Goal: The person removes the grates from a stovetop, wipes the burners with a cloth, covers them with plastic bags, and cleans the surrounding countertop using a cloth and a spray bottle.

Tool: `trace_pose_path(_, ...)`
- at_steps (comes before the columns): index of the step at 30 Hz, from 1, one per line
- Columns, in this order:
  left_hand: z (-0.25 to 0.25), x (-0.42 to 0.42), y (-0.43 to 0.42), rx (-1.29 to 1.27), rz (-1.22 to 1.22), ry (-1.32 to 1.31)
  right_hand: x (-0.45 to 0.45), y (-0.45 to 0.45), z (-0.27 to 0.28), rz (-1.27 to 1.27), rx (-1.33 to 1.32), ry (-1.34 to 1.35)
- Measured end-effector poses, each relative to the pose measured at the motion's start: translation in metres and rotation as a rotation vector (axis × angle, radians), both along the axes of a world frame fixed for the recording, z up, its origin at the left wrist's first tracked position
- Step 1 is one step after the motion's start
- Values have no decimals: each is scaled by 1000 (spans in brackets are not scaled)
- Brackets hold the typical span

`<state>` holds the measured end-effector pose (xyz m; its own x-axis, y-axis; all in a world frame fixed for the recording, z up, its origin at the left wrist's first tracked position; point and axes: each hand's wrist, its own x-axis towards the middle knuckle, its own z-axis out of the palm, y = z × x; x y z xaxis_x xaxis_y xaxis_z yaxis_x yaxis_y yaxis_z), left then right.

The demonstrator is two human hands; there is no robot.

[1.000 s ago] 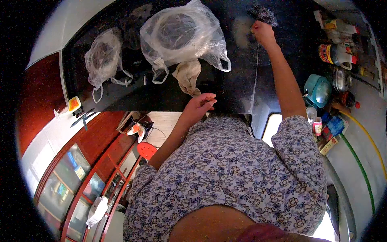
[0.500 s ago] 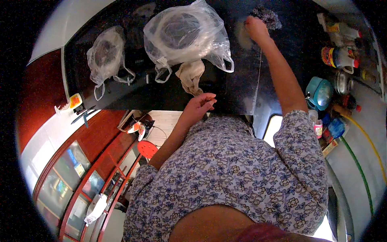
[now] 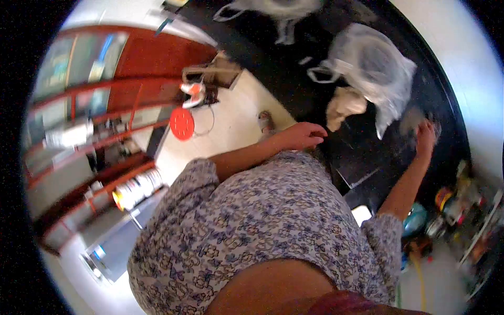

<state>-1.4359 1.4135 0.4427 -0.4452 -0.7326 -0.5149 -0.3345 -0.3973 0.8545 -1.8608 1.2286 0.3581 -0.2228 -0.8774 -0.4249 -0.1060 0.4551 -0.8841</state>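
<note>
My left hand (image 3: 305,136) hovers at the front edge of the black counter (image 3: 362,152), fingers loosely curled, with a beige cloth (image 3: 345,107) just beyond it. My right hand (image 3: 426,135) is stretched out over the far side of the counter, its fingers bent and blurred, beside a pale patch; whether it holds anything cannot be made out. Between the hands and farther back lies a round object wrapped in a clear plastic bag (image 3: 375,60). A second bagged round object (image 3: 286,7) is cut off by the top of the view.
Bottles and jars (image 3: 457,199) crowd the right side near a teal pot (image 3: 415,219). On the left stand red-framed cabinets (image 3: 152,58) and a red stool (image 3: 182,124). A foot (image 3: 265,121) shows on the floor below the counter edge.
The whole view has swung round, bringing the cabinets and floor further in and shifting the bags to the right. The dark scouring mesh near my right hand no longer shows clearly.
</note>
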Motion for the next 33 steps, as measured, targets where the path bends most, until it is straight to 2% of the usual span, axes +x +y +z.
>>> trace_pose_path(1, -12, -14, 2, -35, 24, 2, -45, -5, -14, -117, -32, -348)
trace_pose_path(2, -16, 9, 17, -67, 36, 18, 3, 14, 43, -58, -20, -493)
trace_pose_path(3, -12, 31, 27, 13, 72, 57, 24, 20, 60, 78, -83, -495)
trace_pose_path(4, -16, 45, 37, -17, 102, 59, 45, 26, 76, 208, -152, -499)
trace_pose_path(6, -28, 68, 58, -74, 139, 61, 112, 36, 125, 252, -100, -880)
trace_pose_path(7, -29, 76, 62, -31, 164, 94, 140, 33, 138, 270, -154, -852)
trace_pose_path(8, -30, 34, 42, 22, 179, 116, 121, 7, 144, 273, -203, -836)
trace_pose_path(10, -32, 42, 53, 46, 227, 131, 169, -7, 156, 491, -213, -843)
trace_pose_path(12, -43, 53, 67, -5, 286, 75, 267, 17, 195, 530, -315, -554)
trace_pose_path(13, -66, 66, 82, -113, 330, 54, 315, 29, 214, 541, -357, -407)
trace_pose_path(15, -79, 96, 112, -223, 522, 24, 397, 43, 219, 891, -423, -169)
trace_pose_path(16, -71, 111, 122, -221, 668, 24, 435, 56, 218, 1002, -612, -95)
trace_pose_path(18, -33, 119, 147, 13, 1105, 339, 499, 75, 192, 1188, -884, 144)
trace_pose_path(19, -32, 123, 165, -59, 1192, 259, 530, 76, 163, 1274, -1061, 83)
trace_pose_path(20, -32, 126, 180, -122, 1277, 178, 557, 76, 138, 1372, -1151, 255)
trace_pose_path(21, -29, 126, 194, -100, 1364, 167, 577, 76, 115, 1356, -1288, 338)
trace_pose_path(22, -22, 144, 201, -61, 1444, 196, 608, 75, 126, 1386, -1258, 417)
trace_pose_path(24, -19, 136, 228, -142, 1588, 184, 632, 88, 145, 1430, -1232, 504)
trace_pose_path(27, -33, 112, 262, -84, 1780, 185, 666, 85, 129, 1452, -1327, 188)
trace_pose_path(30, -58, 103, 266, -6, 1842, 268, 694, 83, 126, 1459, -1080, 165)
trace_pose_path(31, -62, 101, 267, 7, 1848, 300, 707, 70, 120, 1545, -1135, 229)
trace_pose_path(33, -63, 101, 266, -41, 1836, 299, 689, 101, 182, 1583, -910, 192)
